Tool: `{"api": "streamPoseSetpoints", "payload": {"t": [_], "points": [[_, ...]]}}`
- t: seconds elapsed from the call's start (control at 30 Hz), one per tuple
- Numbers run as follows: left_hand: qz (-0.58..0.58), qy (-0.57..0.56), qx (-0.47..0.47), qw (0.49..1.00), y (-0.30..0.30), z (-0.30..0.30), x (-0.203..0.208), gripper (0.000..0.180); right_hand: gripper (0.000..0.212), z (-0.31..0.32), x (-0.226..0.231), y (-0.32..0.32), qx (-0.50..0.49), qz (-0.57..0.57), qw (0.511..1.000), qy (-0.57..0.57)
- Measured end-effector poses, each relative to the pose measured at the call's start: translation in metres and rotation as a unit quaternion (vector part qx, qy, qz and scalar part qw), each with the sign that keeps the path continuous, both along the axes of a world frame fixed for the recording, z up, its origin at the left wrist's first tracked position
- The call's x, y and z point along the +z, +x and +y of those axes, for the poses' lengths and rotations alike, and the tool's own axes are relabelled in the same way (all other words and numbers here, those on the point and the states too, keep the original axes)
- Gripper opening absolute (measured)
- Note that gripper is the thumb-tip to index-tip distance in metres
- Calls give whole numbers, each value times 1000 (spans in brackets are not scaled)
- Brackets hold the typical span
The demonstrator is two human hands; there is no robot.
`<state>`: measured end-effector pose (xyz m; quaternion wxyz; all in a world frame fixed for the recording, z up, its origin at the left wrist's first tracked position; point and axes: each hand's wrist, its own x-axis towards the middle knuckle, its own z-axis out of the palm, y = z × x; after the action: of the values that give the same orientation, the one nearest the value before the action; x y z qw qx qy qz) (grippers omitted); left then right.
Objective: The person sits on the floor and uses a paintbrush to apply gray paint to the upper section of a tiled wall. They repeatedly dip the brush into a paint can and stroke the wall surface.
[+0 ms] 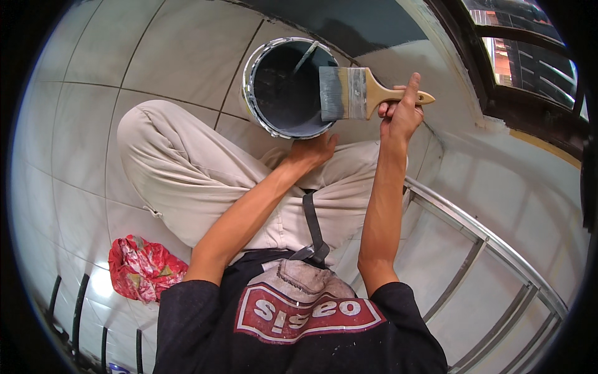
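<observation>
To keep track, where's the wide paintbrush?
Head view, upper right of centre: the paintbrush is in the right hand, bristles by the right rim of the bucket.

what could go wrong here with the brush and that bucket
Paint might drip: the paintbrush, held in the right hand, has grey-coated bristles near the bucket's edge, so the tiled floor could get spotted.

The bucket stands close to the folded legs, so a shifted knee could perhaps knock it and spill its dark paint.

The stick leaning in the bucket could get bumped and flick paint.
</observation>
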<state>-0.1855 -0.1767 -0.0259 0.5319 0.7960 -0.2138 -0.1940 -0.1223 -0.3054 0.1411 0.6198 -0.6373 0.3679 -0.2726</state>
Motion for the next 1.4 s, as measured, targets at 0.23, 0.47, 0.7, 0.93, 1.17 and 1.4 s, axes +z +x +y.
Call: {"api": "streamPoseSetpoints", "payload": {"t": [0.23,0.47,0.7,0.93,1.17,1.4], "points": [[-24,8,61,998,0,-2,6,64,53,-15,0,-5,-54,-8,998,-19],[9,-1,76,997,4,3,11,71,60,-73,-10,-44,-126,-40,990,56],[15,-80,75,994,3,0,31,60,80,-51,-48,-102,-160,-165,932,280],[324,-205,-8,924,12,-37,67,35,68,18,-89,-120,-101,-225,880,405],[422,-220,4,879,42,-78,73,34,38,6,-81,-124,-3,-85,958,274],[366,-158,7,917,80,-120,22,32,37,-58,-126,-78,83,97,987,94]]}}
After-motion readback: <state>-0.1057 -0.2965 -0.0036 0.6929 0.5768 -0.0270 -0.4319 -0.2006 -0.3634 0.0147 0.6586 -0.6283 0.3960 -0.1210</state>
